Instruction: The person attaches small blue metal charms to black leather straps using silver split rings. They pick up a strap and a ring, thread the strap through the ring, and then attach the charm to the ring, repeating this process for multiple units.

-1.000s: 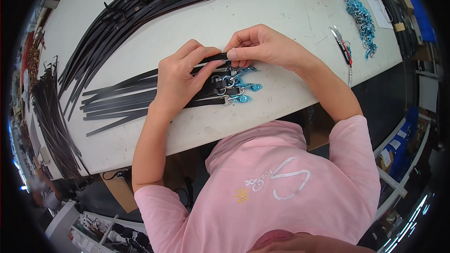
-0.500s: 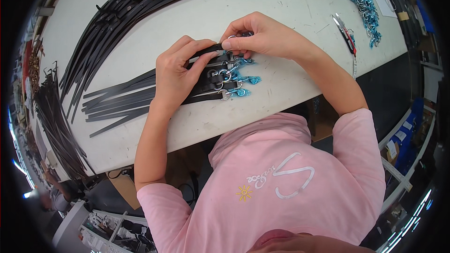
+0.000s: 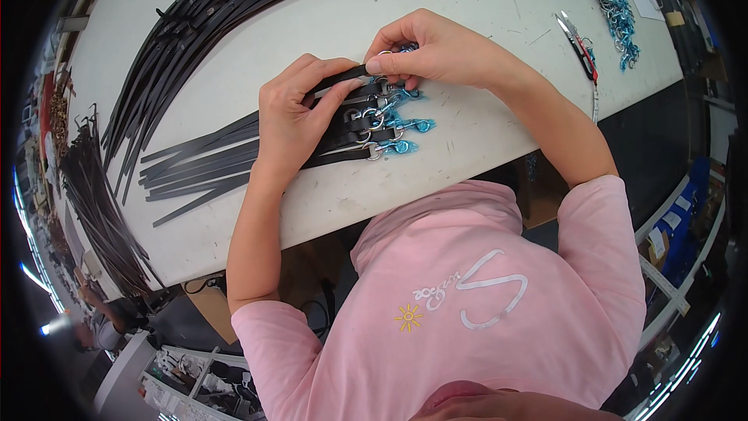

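Observation:
My left hand (image 3: 300, 109) is closed on a black strap (image 3: 339, 78), thumb below and fingers above it. At the strap's right end my right hand (image 3: 432, 51) pinches the strap tip, where a metal ring and a bit of blue wrap show between the fingers; most of that hook is hidden. Just below lie several finished-looking black straps (image 3: 195, 178) side by side, their ends looped through silver rings (image 3: 375, 152). Snap hooks in shiny blue wrap (image 3: 401, 147) hang from those rings. My left wrist rests over these straps.
A large bundle of long black straps (image 3: 179, 47) curves across the far left. Thinner dark strips (image 3: 97, 195) hang over the table's left edge. To the right lie thread snips (image 3: 578, 48) and a pile of blue-wrapped hooks (image 3: 612, 15). The white table (image 3: 483, 136) ends before my pink shirt.
The two hands stay close together on the strap end, with only a slight shift of the right fingers. The whole view has moved a little.

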Demonstrator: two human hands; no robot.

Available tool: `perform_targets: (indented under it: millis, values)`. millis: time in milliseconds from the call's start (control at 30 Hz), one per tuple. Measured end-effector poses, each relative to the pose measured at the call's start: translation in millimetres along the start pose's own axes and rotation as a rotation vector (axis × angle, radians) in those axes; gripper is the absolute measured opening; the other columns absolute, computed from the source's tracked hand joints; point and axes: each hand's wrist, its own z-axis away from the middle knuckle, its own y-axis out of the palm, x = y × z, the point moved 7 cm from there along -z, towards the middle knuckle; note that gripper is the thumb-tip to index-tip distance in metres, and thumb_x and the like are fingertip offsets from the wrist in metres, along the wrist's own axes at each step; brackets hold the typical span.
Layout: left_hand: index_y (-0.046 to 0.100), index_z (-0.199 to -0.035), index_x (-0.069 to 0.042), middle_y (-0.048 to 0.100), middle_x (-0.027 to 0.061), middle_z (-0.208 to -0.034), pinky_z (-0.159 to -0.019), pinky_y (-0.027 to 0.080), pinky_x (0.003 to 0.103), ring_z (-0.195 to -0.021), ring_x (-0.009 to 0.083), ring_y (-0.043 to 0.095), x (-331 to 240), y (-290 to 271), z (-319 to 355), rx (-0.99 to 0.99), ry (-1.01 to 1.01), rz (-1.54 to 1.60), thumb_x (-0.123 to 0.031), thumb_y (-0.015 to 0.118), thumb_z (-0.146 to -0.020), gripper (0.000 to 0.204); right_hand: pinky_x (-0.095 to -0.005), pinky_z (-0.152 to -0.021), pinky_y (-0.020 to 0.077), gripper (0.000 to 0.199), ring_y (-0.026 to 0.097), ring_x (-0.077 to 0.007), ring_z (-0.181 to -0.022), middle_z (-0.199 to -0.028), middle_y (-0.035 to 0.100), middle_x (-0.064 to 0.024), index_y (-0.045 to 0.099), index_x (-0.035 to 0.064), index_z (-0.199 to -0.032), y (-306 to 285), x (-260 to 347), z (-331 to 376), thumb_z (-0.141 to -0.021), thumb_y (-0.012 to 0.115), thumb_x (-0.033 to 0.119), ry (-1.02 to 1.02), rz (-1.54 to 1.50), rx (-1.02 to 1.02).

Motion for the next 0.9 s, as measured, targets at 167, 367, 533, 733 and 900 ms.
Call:
perform_targets:
  millis: [167,367,533,733,900]
  values:
    - [0.077,-0.1,-0.004,0.065,0.0041,-0.077,-0.054,0.042,0.025,-0.062,0.0117,0.056,1.2,1.4,-0.5,0.008,-0.001,0.013,-0.005,0.079,-0.083,0.017,-0.021,-0.067,0.0528,0.026,0.061,-0.0062,-0.075,-0.082,0.066,-0.0004,0.074,0.0033,-0.102,-0.6,-0.6,0.1,-0.095,0.071,0.028,-0.005,0.004,0.005]
    - [0.077,-0.101,-0.004,0.065,0.0044,-0.078,-0.054,0.043,0.025,-0.063,0.0115,0.057,1.7,1.5,0.0,0.011,-0.012,0.033,-0.005,0.079,-0.083,0.018,-0.021,-0.067,0.0526,0.026,0.061,-0.0066,-0.076,-0.082,0.066,-0.0007,0.074,0.0032,-0.1,-0.1,0.7,-0.2,-0.095,0.071,0.028,0.003,0.007,0.011]
    - [0.077,-0.101,-0.003,0.066,0.0048,-0.078,-0.056,0.044,0.026,-0.064,0.0123,0.058,-0.5,1.6,0.1,0.013,-0.016,0.027,-0.005,0.079,-0.083,0.018,-0.0212,-0.067,0.0528,0.026,0.061,-0.0068,-0.077,-0.083,0.066,-0.0007,0.074,0.0032,-0.101,0.3,3.0,0.9,-0.094,0.071,0.028,-0.001,-0.003,0.024]
    - [0.077,-0.099,-0.003,0.066,0.0053,-0.077,-0.056,0.044,0.026,-0.064,0.0138,0.059,-3.6,1.5,0.0,-0.006,0.005,0.016,-0.005,0.079,-0.083,0.016,-0.0219,-0.066,0.0518,0.024,0.06,-0.0064,-0.075,-0.084,0.066,-0.0001,0.073,0.0031,-0.1,0.5,3.9,1.1,-0.094,0.069,0.026,0.009,0.024,0.0]
    - [0.073,-0.107,-0.004,0.069,0.0053,-0.086,-0.056,0.047,0.026,-0.064,0.013,0.06,-6.8,3.6,2.3,-0.028,0.02,0.0,-0.004,0.08,-0.083,0.025,-0.0221,-0.062,0.0483,0.021,0.056,-0.0054,-0.069,-0.082,0.065,0.0009,0.072,0.0027,-0.098,2.9,5.1,2.4,-0.094,0.069,0.023,-0.027,-0.002,-0.033]
